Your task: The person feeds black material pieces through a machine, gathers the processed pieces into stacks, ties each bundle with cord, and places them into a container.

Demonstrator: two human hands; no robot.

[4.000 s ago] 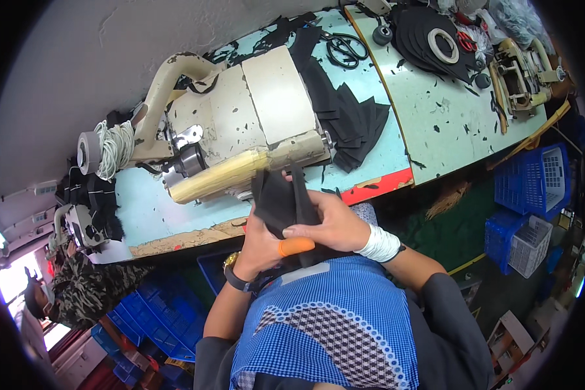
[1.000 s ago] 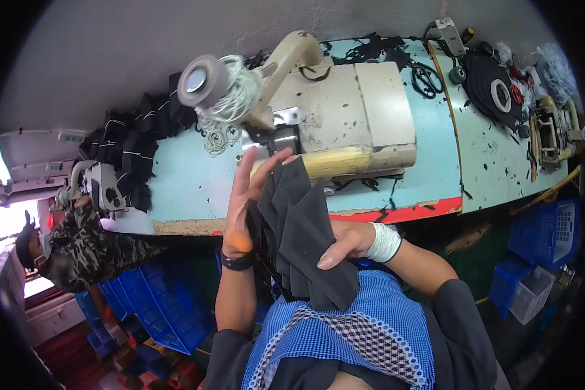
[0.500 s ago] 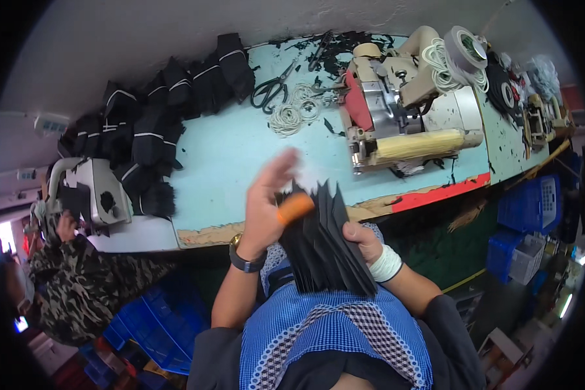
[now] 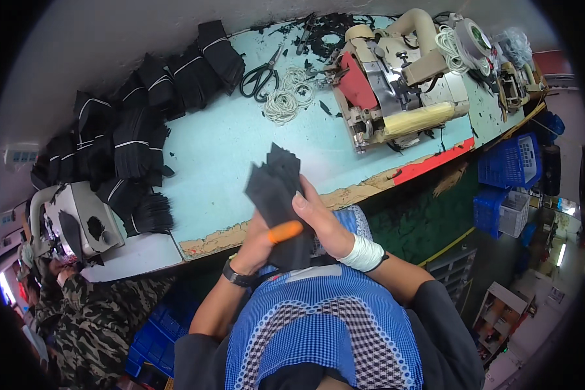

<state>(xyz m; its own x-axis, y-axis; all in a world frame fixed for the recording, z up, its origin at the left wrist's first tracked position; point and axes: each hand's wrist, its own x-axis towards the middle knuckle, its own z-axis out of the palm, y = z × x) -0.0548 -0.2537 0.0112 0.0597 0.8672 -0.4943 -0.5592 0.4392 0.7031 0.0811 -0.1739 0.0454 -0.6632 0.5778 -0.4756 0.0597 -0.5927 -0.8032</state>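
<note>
A stack of black fabric pieces (image 4: pixel 274 185) is held up in front of my apron, its pointed ends upward over the table's front edge. My left hand (image 4: pixel 257 243) grips its lower left side, with an orange sleeve (image 4: pixel 285 232) on one finger lying across the pieces. From the right, my right hand (image 4: pixel 326 224) holds the stack, thumb on the near face and fingers behind its edge. White wrapping (image 4: pixel 363 253) covers my right wrist.
Tied black bundles (image 4: pixel 140 140) line the table's far left. Scissors (image 4: pixel 260 79) and white string coils (image 4: pixel 281 106) lie mid-table. A sewing machine (image 4: pixel 396 84) stands right, another machine (image 4: pixel 88 218) left, beside a co-worker's camouflage sleeve (image 4: pixel 104 312). Blue crates (image 4: pixel 510 161) stand at right.
The fanned-out stack has been drawn together into a narrower bundle and turned. My left hand has come down from above onto it; my right hand has moved left along its side.
</note>
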